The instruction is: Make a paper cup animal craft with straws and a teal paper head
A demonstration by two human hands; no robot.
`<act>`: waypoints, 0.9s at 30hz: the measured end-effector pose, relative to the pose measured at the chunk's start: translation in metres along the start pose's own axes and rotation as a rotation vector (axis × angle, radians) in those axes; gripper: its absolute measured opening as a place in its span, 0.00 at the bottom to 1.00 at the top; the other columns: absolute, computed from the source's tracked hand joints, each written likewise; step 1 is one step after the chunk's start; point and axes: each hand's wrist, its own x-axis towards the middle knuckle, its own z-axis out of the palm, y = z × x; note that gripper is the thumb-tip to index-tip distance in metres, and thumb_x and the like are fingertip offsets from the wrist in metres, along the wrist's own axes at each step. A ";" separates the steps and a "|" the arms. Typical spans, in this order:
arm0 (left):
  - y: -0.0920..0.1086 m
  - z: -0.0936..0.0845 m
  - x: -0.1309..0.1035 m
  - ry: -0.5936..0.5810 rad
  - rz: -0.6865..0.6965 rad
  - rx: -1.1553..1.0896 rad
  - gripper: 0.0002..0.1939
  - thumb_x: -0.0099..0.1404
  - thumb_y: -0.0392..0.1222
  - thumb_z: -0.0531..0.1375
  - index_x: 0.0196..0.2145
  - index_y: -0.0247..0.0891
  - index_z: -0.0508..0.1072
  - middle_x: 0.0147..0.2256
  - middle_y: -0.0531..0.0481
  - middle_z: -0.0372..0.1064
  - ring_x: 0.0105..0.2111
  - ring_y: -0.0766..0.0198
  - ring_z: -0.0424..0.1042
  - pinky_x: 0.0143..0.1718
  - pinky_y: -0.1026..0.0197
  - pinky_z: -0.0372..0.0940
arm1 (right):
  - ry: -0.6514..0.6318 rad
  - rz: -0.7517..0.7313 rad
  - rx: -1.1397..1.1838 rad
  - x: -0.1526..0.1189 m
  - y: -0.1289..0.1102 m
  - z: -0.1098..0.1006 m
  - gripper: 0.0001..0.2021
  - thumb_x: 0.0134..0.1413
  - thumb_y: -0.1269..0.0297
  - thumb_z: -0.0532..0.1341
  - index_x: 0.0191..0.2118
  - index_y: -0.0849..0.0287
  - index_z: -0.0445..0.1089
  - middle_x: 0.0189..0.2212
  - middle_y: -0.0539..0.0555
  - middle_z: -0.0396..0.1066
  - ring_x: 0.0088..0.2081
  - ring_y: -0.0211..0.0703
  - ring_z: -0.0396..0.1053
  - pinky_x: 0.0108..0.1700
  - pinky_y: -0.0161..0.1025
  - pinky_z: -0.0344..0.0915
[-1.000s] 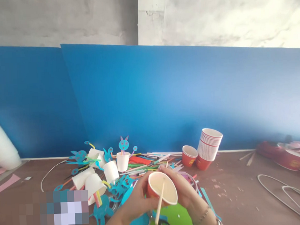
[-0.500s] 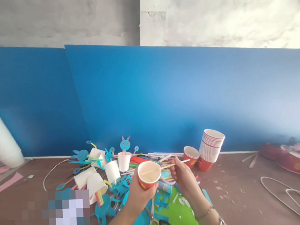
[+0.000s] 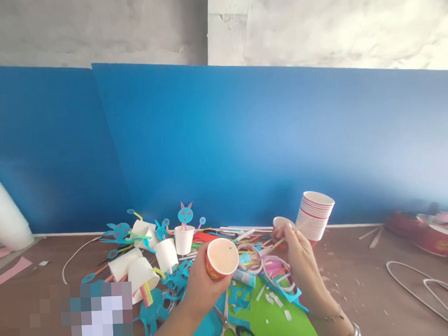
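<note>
My left hand (image 3: 206, 282) is wrapped round a red paper cup (image 3: 223, 259), tilted so its pale inside faces me; a small dark spot shows near the rim. My right hand (image 3: 300, 251) pinches a thin wooden stick (image 3: 274, 247), which points down to the left, apart from the cup. Partly hidden behind that hand stands another red paper cup (image 3: 283, 222). Beside it rises a leaning stack of paper cups (image 3: 316, 216). Scissors (image 3: 226, 321) with black handles lie below my left hand on green and blue sheets.
White cups (image 3: 166, 254) with blue paper animal figures (image 3: 185, 215) crowd the left. Coloured straws, blue paper scraps (image 3: 241, 297) and tape rolls (image 3: 250, 258) cover the middle. A blue panel (image 3: 226, 148) borders the table's back. White cable (image 3: 411, 288) loops at right.
My right hand has drawn the stick out of the cup and moved right, close to the other red cup. My left hand still holds its cup, now tilted more toward me.
</note>
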 end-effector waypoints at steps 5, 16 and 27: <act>0.001 0.000 -0.004 -0.036 0.039 0.091 0.32 0.50 0.35 0.66 0.52 0.42 0.62 0.49 0.42 0.69 0.48 0.49 0.70 0.50 0.47 0.65 | -0.331 0.164 -0.065 -0.015 0.005 0.027 0.19 0.49 0.45 0.62 0.31 0.59 0.71 0.17 0.45 0.56 0.22 0.38 0.56 0.24 0.35 0.53; 0.006 0.000 -0.006 -0.091 0.187 0.183 0.32 0.49 0.35 0.66 0.52 0.42 0.62 0.50 0.42 0.68 0.49 0.47 0.69 0.50 0.45 0.64 | -0.444 0.220 -0.064 -0.028 0.027 0.043 0.11 0.41 0.58 0.66 0.27 0.61 0.72 0.18 0.48 0.64 0.24 0.39 0.61 0.26 0.35 0.57; -0.001 0.003 -0.010 -0.061 0.327 0.353 0.30 0.51 0.37 0.67 0.51 0.41 0.62 0.47 0.41 0.69 0.47 0.47 0.70 0.47 0.45 0.66 | -0.381 0.182 -0.246 -0.029 0.036 0.046 0.16 0.45 0.55 0.61 0.19 0.56 0.56 0.17 0.44 0.50 0.21 0.34 0.48 0.24 0.35 0.45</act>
